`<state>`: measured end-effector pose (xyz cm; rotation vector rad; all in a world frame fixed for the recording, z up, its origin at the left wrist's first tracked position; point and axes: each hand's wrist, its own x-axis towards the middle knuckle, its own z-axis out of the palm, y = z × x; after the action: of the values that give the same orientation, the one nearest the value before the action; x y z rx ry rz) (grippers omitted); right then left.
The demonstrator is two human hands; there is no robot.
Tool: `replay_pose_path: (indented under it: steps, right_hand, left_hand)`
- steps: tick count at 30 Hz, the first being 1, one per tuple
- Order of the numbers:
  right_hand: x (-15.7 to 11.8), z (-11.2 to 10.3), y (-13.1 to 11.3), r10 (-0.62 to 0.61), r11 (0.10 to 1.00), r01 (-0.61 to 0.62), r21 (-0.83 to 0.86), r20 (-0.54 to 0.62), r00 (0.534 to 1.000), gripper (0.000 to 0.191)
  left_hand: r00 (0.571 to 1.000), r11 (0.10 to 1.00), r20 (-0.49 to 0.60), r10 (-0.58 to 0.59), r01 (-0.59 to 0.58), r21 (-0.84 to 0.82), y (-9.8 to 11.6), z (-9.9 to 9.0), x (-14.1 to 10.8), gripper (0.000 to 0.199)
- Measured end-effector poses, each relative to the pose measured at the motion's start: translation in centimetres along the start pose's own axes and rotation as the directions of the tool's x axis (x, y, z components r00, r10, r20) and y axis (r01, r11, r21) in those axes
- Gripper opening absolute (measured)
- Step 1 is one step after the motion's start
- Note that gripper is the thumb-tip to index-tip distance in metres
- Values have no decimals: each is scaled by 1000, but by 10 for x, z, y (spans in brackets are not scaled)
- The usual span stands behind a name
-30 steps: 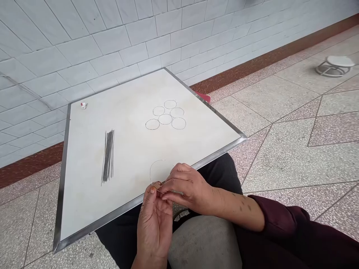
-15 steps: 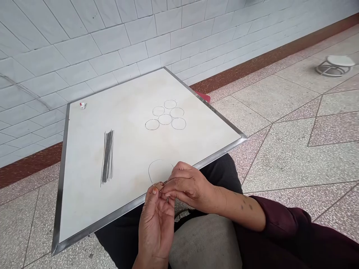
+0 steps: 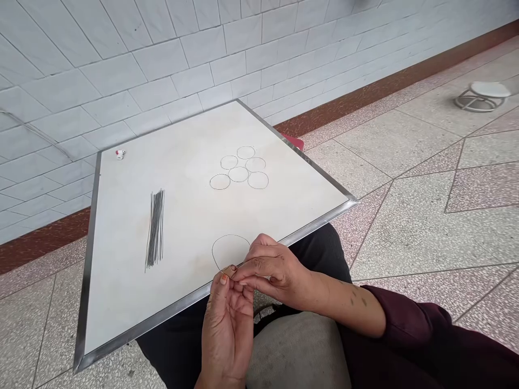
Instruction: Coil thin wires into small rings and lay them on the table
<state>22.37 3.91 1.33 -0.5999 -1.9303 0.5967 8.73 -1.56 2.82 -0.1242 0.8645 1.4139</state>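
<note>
A thin wire loop [image 3: 230, 235] stands out against the white board [image 3: 182, 162], its lower end pinched between my left hand [image 3: 227, 329] and my right hand [image 3: 272, 268]. The fingertips of both hands meet at the join, which they partly hide. Several finished wire rings [image 3: 238, 174] lie grouped together on the board, beyond my hands. A bundle of straight thin wires [image 3: 154, 229] lies to the left, out of reach of my fingers. Near the board's far left corner sits a small white and red object [image 3: 120, 154].
The metal-edged board rests across my lap, over dark trousers [image 3: 320, 259] and a grey cushion-like cloth [image 3: 298, 351]. A maroon sleeve [image 3: 405, 324] covers my right forearm. White tiles rise behind; a low stool [image 3: 482, 97] stands on the terrazzo floor.
The wire loop has widened, its left side moving outward. My hands have shifted slightly and stay pinched on its lower end.
</note>
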Motion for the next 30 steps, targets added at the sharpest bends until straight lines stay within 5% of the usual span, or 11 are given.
replay_pose_path:
  steps: [22, 30]
  right_hand:
    - [4, 0, 2, 19, 1000, -20, -15, -58, 998, 14]
    - [0, -4, 5, -17, 995, 14, -102, -31, 999, 9]
  left_hand:
    - [988, 993, 135, 71, -82, 79, -7, 4, -4, 4]
    - [996, 997, 80, 48, -52, 48, -4, 5, -3, 4]
